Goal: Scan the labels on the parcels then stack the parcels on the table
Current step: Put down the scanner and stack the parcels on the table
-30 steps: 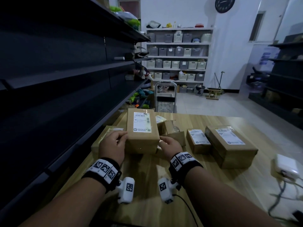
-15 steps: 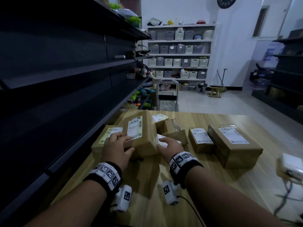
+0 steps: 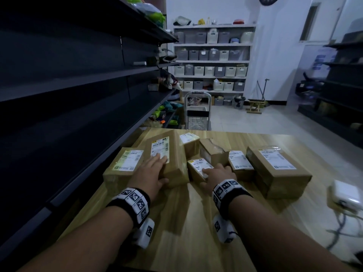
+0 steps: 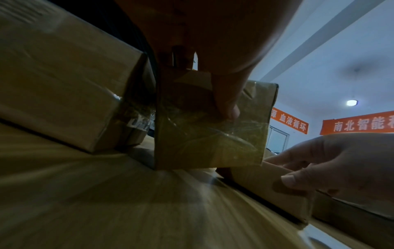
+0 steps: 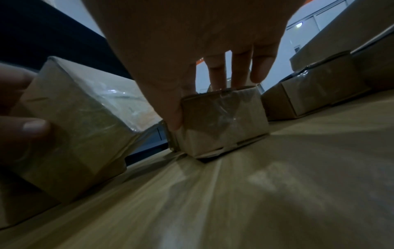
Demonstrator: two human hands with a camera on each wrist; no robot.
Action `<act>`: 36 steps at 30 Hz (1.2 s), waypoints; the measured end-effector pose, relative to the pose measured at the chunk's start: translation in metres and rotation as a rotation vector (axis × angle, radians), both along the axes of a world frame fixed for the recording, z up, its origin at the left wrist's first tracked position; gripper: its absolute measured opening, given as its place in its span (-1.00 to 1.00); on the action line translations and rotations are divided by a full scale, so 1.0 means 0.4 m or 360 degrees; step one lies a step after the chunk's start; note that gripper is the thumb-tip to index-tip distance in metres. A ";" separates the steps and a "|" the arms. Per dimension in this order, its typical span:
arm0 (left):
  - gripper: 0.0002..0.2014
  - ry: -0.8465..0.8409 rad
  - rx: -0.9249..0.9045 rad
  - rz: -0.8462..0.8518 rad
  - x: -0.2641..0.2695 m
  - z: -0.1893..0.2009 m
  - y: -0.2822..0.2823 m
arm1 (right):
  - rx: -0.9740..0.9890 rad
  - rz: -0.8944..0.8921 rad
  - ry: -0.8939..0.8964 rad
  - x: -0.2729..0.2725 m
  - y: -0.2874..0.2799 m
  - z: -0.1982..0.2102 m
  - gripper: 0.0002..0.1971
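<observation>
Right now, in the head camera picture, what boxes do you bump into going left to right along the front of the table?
Flat labelled box → tall box under the left hand → small box under the right hand → little labelled box → big box → white device.

Seven brown taped parcels lay clustered on the wooden surface, each with a white label facing up. The tall parcel sat tilted, leaning over the flat parcel at the left. A small parcel lay just right of it, and the big parcel stood farthest right.
</observation>
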State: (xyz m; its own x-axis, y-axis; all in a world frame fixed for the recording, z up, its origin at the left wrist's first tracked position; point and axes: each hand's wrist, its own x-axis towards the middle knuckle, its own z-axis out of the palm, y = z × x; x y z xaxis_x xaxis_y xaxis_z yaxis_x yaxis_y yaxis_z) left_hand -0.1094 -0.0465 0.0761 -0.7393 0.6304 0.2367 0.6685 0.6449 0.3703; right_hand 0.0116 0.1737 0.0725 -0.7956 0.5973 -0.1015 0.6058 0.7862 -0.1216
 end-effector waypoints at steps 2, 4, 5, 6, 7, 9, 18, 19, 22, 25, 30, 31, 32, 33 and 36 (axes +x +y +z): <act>-0.17 0.0048 -0.0049 0.0002 0.008 0.008 0.001 | -0.0003 -0.0029 -0.0035 0.005 0.006 0.007 -0.31; -0.22 0.0074 -0.0084 0.0011 0.019 0.011 -0.001 | -0.0032 -0.0040 -0.0078 0.005 0.008 0.016 -0.30; -0.27 0.0086 -0.0104 0.0010 0.026 0.009 -0.003 | -0.0050 -0.0042 -0.0102 0.004 0.006 0.021 -0.30; -0.32 0.0107 -0.0129 0.0003 0.034 0.005 -0.004 | -0.0070 -0.0050 -0.0108 0.004 0.001 0.028 -0.30; -0.37 0.0129 -0.0162 -0.0006 0.041 0.001 -0.006 | -0.0084 -0.0065 -0.0087 0.003 -0.004 0.032 -0.28; -0.40 0.0152 -0.0216 -0.0014 0.050 -0.003 -0.010 | -0.0114 -0.0083 0.0048 0.007 -0.022 0.040 -0.24; -0.29 0.0153 -0.0141 0.0141 0.001 0.052 -0.062 | -0.0516 0.0328 0.0767 -0.038 -0.174 0.039 -0.26; -0.29 0.0147 -0.0144 0.0198 -0.027 0.061 -0.078 | -0.0500 0.0365 0.0672 -0.044 -0.181 0.040 -0.29; -0.39 -0.0028 -0.0244 0.0304 -0.099 0.075 -0.129 | -0.0439 0.0413 0.0449 -0.060 -0.188 0.039 -0.34; -0.52 -0.0187 -0.0369 0.0284 -0.114 0.062 -0.163 | -0.0397 0.0419 0.0441 -0.082 -0.191 0.031 -0.37; -0.42 -0.0118 -0.0393 0.0213 -0.125 0.031 -0.191 | -0.0357 0.0430 0.0471 -0.113 -0.217 0.023 -0.39; -0.39 -0.0118 -0.0379 0.0222 -0.130 0.030 -0.194 | -0.0354 0.0421 0.0464 -0.119 -0.223 0.021 -0.39; -0.36 -0.0108 -0.0373 0.0228 -0.132 0.031 -0.193 | -0.0358 0.0406 0.0462 -0.123 -0.227 0.019 -0.38; -0.35 -0.0119 -0.0369 0.0236 -0.133 0.033 -0.191 | -0.0361 0.0394 0.0464 -0.128 -0.228 0.015 -0.38; -0.31 -0.0126 -0.0358 0.0247 -0.132 0.041 -0.189 | -0.0408 0.0387 0.0469 -0.129 -0.223 0.001 -0.33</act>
